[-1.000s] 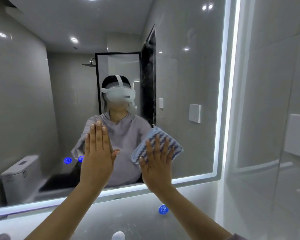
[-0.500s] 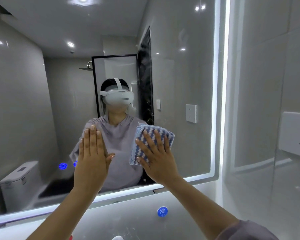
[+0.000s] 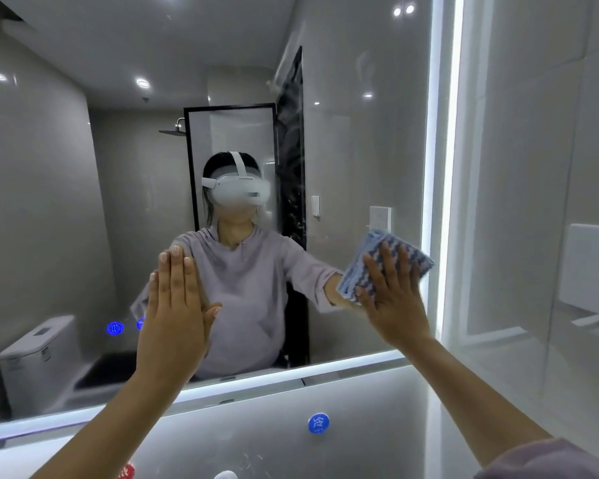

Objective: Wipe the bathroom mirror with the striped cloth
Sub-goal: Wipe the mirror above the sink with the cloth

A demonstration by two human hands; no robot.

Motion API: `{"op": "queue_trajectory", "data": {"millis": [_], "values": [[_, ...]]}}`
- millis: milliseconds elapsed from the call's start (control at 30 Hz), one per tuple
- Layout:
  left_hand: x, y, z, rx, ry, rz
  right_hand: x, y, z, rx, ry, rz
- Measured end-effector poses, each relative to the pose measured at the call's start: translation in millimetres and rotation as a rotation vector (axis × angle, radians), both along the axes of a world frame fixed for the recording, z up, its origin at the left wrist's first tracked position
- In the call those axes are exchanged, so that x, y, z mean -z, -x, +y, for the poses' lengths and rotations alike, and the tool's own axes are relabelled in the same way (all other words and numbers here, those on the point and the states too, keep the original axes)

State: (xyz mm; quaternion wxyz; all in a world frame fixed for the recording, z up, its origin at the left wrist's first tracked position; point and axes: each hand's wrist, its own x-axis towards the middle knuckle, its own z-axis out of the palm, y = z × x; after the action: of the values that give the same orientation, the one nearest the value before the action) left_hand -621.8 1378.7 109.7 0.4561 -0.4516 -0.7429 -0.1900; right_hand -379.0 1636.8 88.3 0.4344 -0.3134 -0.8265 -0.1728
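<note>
Wiping is under way: the right hand (image 3: 395,305) presses the striped cloth (image 3: 421,262) flat on the mirror (image 3: 83,202), low against its right edge, fingers straight and slightly spread. The left hand (image 3: 173,312) braces low at the mirror's middle, fingers together. Next the cloth likely needs an even-pressured sweep toward the mirror's middle.

Below my mirror (image 3: 360,150) a round blue sticker (image 3: 318,423) reads 冷; the tiny letters under it are too small to read. A red sticker (image 3: 127,473) is cut off, unreadable. On the glass a lit blue icon (image 3: 115,328) shows three wavy lines.
</note>
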Motion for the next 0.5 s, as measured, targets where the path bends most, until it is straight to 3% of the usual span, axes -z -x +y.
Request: {"op": "queue_trajectory", "data": {"millis": [267,500], "values": [[-2,-3,0,-0.008,-0.003,-0.001,1,-37,17,0.014,0.150,0.142],[-1,-1,0,-0.001,0.001,-0.009,0,-34,15,0.030,0.155,0.172]]}}
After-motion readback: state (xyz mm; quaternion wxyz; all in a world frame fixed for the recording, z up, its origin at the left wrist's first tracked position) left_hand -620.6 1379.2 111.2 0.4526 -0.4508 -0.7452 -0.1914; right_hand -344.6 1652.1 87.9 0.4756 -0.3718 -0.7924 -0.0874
